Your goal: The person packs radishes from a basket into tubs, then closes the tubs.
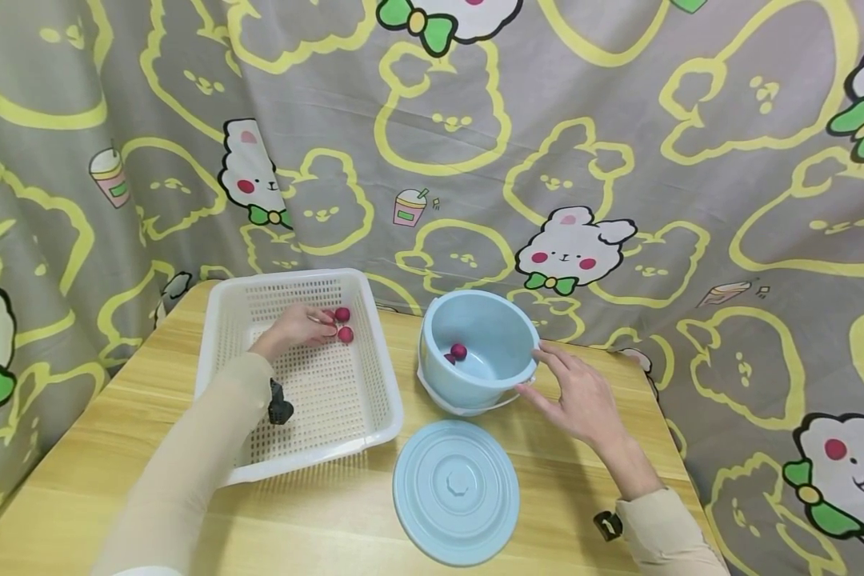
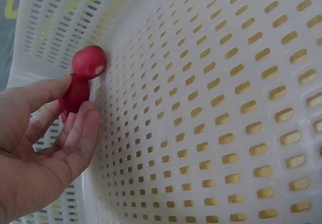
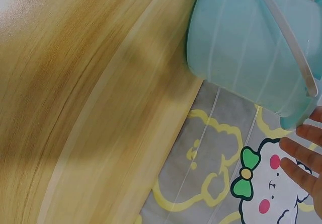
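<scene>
My left hand [image 1: 298, 330] reaches into the white perforated basket [image 1: 392, 400] and pinches a dark red radish [image 2: 75, 94] between thumb and fingers. Touching it is a brighter red radish [image 2: 89, 62] with a pale patch, and another is mostly hidden behind the fingers. In the head view, radishes [image 1: 346, 334] cluster by the basket's right wall. My right hand [image 1: 579, 396] is at the right side of a light blue bucket [image 1: 432, 384], its fairly straight fingers [image 3: 299, 153] at the rim. Inside the bucket, radishes [image 1: 458, 351] lie on the bottom.
A round light blue lid [image 1: 457, 492] lies flat on the wooden table [image 1: 547, 512] in front of the bucket. The bucket's thin handle [image 3: 289, 38] hangs down its side. Behind the table hangs a patterned grey curtain [image 1: 468, 240].
</scene>
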`<state>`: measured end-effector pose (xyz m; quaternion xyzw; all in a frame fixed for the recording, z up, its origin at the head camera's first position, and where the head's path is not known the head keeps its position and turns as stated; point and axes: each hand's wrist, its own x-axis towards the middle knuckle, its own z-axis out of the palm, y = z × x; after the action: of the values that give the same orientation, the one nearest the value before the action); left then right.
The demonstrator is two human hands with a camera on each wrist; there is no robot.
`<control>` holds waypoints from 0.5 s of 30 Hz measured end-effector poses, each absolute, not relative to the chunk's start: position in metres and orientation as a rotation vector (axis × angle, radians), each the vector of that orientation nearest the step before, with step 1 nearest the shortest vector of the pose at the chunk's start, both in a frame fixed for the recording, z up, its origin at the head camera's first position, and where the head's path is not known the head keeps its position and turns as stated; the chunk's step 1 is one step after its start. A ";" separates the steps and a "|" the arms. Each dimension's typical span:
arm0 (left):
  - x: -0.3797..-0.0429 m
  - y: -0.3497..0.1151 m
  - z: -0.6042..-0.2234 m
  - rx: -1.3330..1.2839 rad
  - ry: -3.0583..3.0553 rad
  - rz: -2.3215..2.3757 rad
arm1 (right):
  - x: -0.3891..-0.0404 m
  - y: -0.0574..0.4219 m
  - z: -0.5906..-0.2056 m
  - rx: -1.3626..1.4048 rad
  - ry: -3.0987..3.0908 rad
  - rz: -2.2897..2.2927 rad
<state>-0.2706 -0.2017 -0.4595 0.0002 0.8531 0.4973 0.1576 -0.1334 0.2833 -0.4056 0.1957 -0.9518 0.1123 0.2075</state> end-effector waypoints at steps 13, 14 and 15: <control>-0.270 -0.194 -0.435 0.001 2.404 1.499 | -0.133 0.283 -0.406 0.545 -2.648 0.325; -0.271 -0.193 -0.433 0.004 2.397 1.511 | -0.133 0.284 -0.406 0.545 -2.649 0.325; -0.270 -0.192 -0.432 0.012 2.390 1.516 | -0.133 0.284 -0.406 0.545 -2.649 0.324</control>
<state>-0.2704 -0.1921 -0.4315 0.0043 0.8343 0.5292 0.1548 -0.1332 0.2836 -0.4060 0.1958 -0.9514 0.1163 0.2072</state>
